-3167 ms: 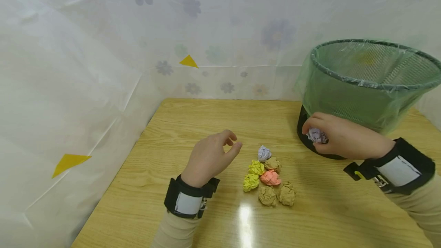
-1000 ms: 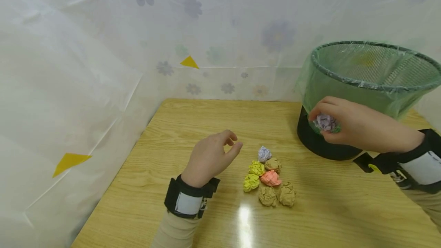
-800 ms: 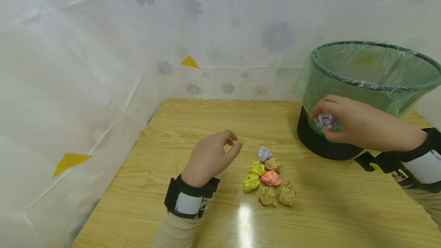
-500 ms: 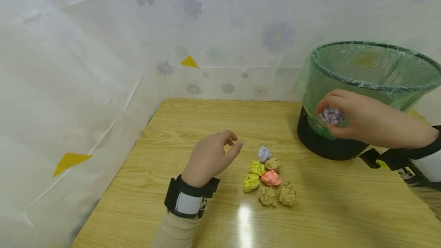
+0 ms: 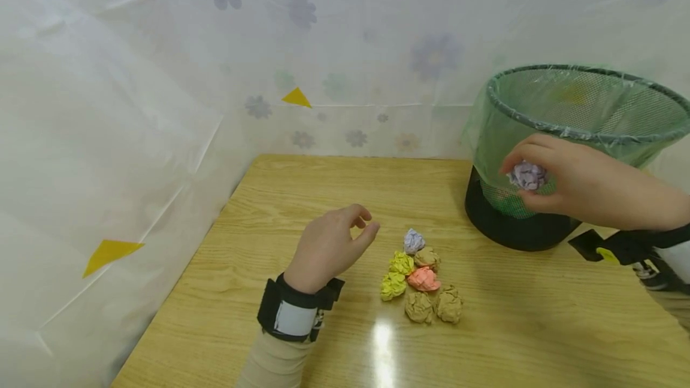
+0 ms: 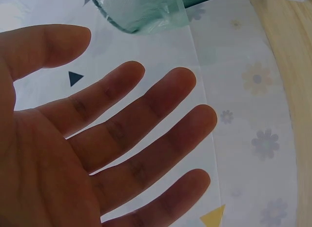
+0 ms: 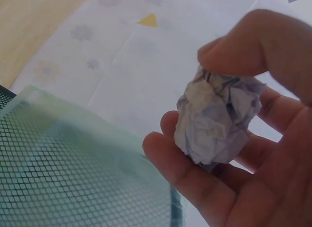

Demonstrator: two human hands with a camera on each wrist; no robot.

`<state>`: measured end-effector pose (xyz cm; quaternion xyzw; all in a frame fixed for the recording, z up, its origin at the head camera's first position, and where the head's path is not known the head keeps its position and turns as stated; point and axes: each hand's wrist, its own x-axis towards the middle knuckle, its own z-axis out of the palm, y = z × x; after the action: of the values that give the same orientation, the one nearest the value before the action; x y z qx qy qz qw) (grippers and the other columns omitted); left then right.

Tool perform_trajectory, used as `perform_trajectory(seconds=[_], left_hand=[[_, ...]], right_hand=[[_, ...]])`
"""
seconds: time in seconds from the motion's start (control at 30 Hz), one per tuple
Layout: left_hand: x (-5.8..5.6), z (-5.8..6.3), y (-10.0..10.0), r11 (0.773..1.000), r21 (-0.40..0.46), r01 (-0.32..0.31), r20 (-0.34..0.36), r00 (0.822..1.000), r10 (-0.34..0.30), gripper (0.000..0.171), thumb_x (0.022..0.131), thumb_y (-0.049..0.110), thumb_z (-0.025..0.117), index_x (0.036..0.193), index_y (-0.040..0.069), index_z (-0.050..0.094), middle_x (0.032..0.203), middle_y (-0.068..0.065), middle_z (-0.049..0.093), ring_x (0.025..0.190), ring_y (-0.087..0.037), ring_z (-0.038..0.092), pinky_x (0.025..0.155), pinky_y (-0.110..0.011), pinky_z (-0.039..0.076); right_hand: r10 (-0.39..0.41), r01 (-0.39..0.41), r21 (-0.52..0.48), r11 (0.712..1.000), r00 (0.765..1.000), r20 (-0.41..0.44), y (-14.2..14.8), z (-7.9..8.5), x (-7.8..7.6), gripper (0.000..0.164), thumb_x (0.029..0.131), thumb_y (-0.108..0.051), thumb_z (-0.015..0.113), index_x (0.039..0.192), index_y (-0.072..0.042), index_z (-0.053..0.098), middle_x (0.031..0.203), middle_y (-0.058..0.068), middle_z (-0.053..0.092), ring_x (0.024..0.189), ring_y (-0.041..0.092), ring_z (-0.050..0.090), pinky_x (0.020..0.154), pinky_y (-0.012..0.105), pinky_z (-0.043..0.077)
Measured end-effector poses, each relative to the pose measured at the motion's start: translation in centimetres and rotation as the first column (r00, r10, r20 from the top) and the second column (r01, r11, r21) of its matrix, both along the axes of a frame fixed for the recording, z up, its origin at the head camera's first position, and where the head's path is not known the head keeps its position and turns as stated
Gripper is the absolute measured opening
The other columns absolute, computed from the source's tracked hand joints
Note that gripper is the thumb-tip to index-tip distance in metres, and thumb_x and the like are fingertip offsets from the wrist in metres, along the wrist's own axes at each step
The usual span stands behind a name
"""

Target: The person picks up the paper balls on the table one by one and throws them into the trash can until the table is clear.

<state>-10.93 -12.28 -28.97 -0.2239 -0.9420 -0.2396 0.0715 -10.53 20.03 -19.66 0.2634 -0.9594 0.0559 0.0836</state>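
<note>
My right hand [image 5: 582,181] grips a crumpled white paper ball [image 5: 528,176] in front of the mesh wastebasket [image 5: 517,232], below its rim. In the right wrist view, thumb and fingers curl round the paper ball [image 7: 219,119], with the basket's green-lined mesh wall [image 7: 73,168] beside it. My left hand [image 5: 329,247] is over the table left of a cluster of paper balls, its fingers relaxed and holding nothing. That cluster has a white ball [image 5: 413,241], two yellow balls [image 5: 393,285], a pink ball [image 5: 423,278] and three brown balls [image 5: 448,304].
A thin green bag [image 5: 496,136] lines the wastebasket and hangs over its rim at the table's back right. The wooden table [image 5: 302,184] meets a flower-printed plastic sheet [image 5: 350,47] at the back and left. Yellow triangles [image 5: 110,255] are stuck on the sheet.
My right hand has carried the white paper ball up and to the right, across the front of the wastebasket. The left hand and the paper balls on the table have stayed put.
</note>
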Motion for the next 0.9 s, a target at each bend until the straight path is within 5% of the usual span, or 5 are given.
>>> perform_trajectory(seconds=[0.9], left_hand=[[0.0, 0.1, -0.1, 1.0, -0.001, -0.003, -0.014, 1.0, 0.003, 0.034, 0.094, 0.041, 0.051, 0.107, 0.013, 0.065, 0.095, -0.002, 0.068, 0.05, -0.005, 0.049, 0.043, -0.023, 0.038]], right_hand=[[-0.064, 0.063, -0.014, 0.998, 0.992, -0.106, 1.1, 1.5, -0.4, 0.041, 0.069, -0.001, 0.078, 0.106, -0.008, 0.061, 0.106, 0.007, 0.053, 0.076, 0.016, 0.049, 0.055, 0.029, 0.041]])
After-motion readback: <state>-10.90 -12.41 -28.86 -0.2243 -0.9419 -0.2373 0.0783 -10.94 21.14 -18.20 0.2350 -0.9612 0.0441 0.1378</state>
